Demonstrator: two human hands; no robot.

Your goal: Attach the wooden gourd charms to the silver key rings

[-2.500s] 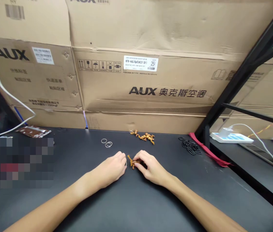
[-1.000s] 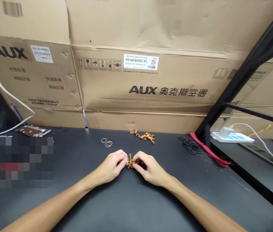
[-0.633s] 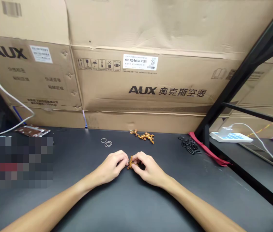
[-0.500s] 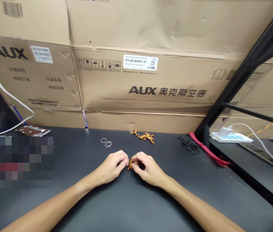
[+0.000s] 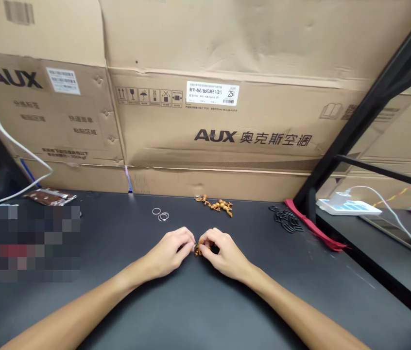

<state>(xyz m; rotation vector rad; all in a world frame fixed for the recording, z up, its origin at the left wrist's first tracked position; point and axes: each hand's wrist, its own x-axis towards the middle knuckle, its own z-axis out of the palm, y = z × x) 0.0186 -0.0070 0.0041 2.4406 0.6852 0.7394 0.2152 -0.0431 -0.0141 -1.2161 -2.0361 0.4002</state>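
Note:
At the middle of the black table [image 5: 118,311], my left hand [image 5: 169,252] and my right hand [image 5: 223,253] meet with their fingertips close together. Between them is a small orange-brown jointed beaded piece [image 5: 201,249], mostly hidden by my fingers. My right thumb and fingers pinch it. My left fingertips hold a small silvery ring [image 5: 194,248] against its end. A similar orange-brown piece [image 5: 215,206] lies farther back, near a few loose metal rings [image 5: 160,214].
Black plastic rings [image 5: 287,221] and a red strip [image 5: 313,227] lie to the right. A brown packet [image 5: 50,197] and a pixelated patch [image 5: 26,243] are at left. Cardboard boxes [image 5: 213,121] stand behind the table. A black metal frame [image 5: 366,116] rises at right.
My hands have drawn closer around the small piece, which now shows less between my fingers. The items lying farther back have not moved.

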